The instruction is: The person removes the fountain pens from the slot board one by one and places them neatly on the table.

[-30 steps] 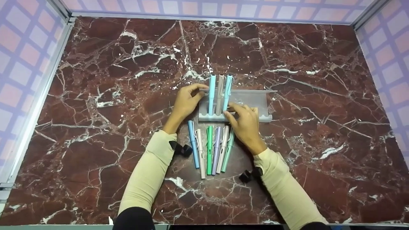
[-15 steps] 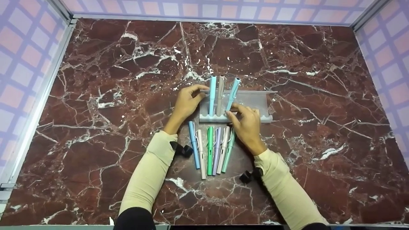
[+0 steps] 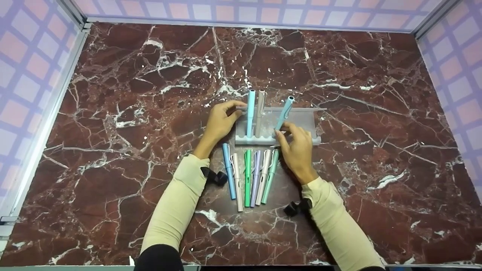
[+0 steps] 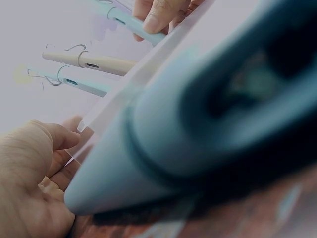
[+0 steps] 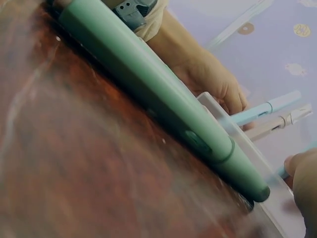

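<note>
My right hand pinches a light blue pen near its lower part, leaning right over the notched front bar of a clear plastic pen stand. My left hand holds the stand's left end, thumb and fingers at its edge, as the left wrist view also shows. Another light blue pen and a grey-beige pen stand in notches at the left of the stand. Whether the held pen's lower tip sits in a notch is hidden by my right fingers.
In front of the stand, several pens lie on the marbled tabletop: blue, pale grey, green, lilac, pale pinkish and mint green. Patterned panels border the table.
My right hand has moved right along the stand with the light blue pen, which now tilts further right. My left hand and the other pens have stayed in place.
</note>
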The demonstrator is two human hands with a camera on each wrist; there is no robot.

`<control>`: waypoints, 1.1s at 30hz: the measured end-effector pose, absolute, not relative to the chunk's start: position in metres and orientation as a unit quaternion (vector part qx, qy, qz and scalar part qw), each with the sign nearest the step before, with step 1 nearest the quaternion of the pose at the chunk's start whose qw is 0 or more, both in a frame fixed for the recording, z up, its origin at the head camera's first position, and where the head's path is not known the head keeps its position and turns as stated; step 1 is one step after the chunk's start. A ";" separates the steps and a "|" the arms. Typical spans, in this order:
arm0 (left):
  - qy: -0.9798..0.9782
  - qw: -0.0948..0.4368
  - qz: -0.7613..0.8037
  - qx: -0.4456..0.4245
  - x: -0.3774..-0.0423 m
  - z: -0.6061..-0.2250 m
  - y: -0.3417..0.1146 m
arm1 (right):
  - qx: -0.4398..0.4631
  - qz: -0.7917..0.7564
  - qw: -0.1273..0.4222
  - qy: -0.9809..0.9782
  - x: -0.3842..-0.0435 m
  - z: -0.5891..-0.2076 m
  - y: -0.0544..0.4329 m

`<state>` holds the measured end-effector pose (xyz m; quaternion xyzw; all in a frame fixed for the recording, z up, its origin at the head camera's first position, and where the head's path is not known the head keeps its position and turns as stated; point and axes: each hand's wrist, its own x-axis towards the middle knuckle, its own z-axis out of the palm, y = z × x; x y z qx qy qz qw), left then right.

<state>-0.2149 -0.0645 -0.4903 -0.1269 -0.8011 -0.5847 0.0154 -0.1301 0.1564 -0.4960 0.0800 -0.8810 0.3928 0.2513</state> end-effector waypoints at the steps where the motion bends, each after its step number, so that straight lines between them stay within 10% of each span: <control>1: -0.801 0.014 -0.584 -0.126 -0.215 -0.490 -0.065 | 0.080 0.390 0.255 -0.881 -0.129 -0.497 0.158; 33: -0.799 0.006 -0.588 -0.126 -0.215 -0.490 -0.066 | 0.014 0.379 0.299 -0.876 -0.118 -0.497 0.226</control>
